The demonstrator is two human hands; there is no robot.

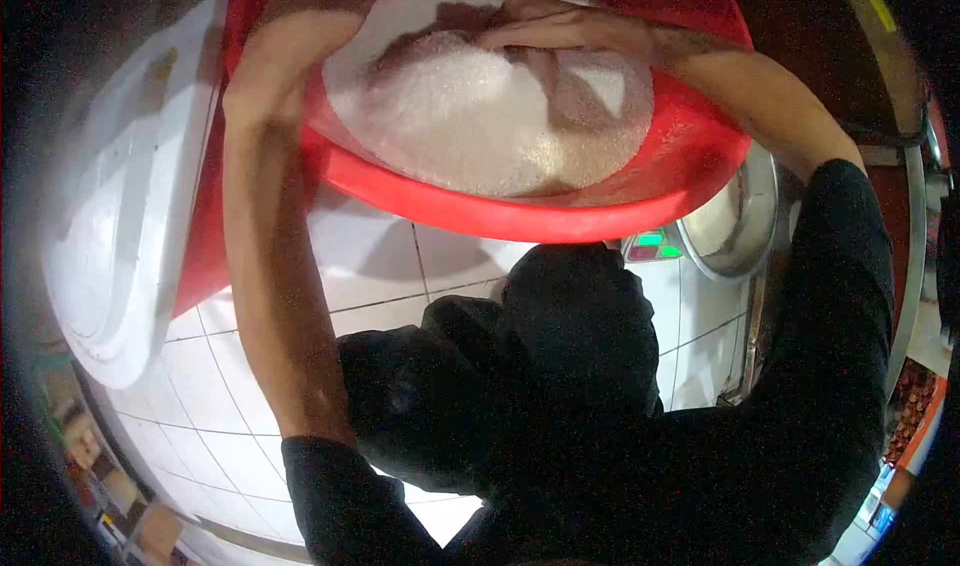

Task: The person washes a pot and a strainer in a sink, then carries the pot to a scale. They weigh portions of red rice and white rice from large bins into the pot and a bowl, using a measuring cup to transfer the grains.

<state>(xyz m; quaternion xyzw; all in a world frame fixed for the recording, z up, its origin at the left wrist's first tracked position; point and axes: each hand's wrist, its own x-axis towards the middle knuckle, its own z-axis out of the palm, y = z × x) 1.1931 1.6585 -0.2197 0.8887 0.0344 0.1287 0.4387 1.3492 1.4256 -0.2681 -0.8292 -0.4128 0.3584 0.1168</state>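
Note:
A wide red plastic tub (450, 201) holds a large mound of white, sugar-like grains (450, 116). My right hand (545, 26) reaches in from the right, low over the grains. Its fingers stretch to the left, with the tips at the top of the mound beside a dark hollow. My left hand (325, 1) is at the tub's left side near the top edge of the view, in shadow, and its fingers are hidden.
On the left a large white plastic lid (130, 186) stands tilted. A metal bowl (768, 206) with pale contents sits below the tub's right side, beside a small green-lit display (652, 244). White floor tiles (230, 386) lie below. Brown pieces (912, 406) show at far right.

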